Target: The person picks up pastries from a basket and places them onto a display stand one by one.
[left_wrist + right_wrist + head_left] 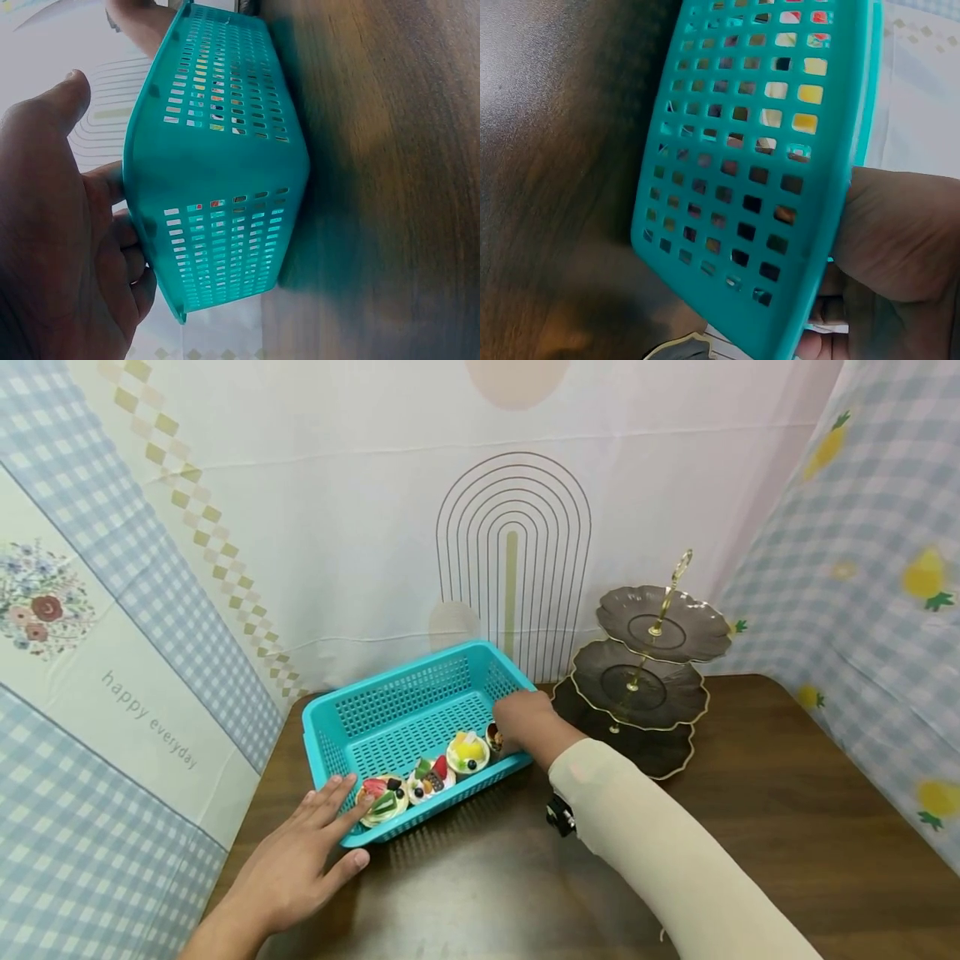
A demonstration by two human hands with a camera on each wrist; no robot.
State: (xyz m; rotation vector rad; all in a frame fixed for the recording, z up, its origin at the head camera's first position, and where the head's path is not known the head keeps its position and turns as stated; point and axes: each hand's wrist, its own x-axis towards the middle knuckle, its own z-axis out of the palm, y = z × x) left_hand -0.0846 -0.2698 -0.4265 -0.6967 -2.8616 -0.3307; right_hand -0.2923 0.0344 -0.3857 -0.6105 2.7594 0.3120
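A turquoise plastic basket (408,660) sits on the table with several small topped tarts lined up along its near side. My left hand (296,856) rests its outstretched fingers over the near left corner, fingertips beside a strawberry-and-kiwi tart (384,806); in the left wrist view these fingers meet the rim (135,142). A berry-topped tart (431,779) and a yellow fruit tart (468,752) lie to its right. My right hand (528,720) reaches over the near right corner and grips a dark-topped tart (493,739), mostly hidden by the hand.
To the right of the basket stands a three-tier cake stand (633,685) with dark, gold-edged scalloped plates and a gold handle. The brown wooden table (480,893) extends in front. Printed cloths (337,527) hang behind and at both sides.
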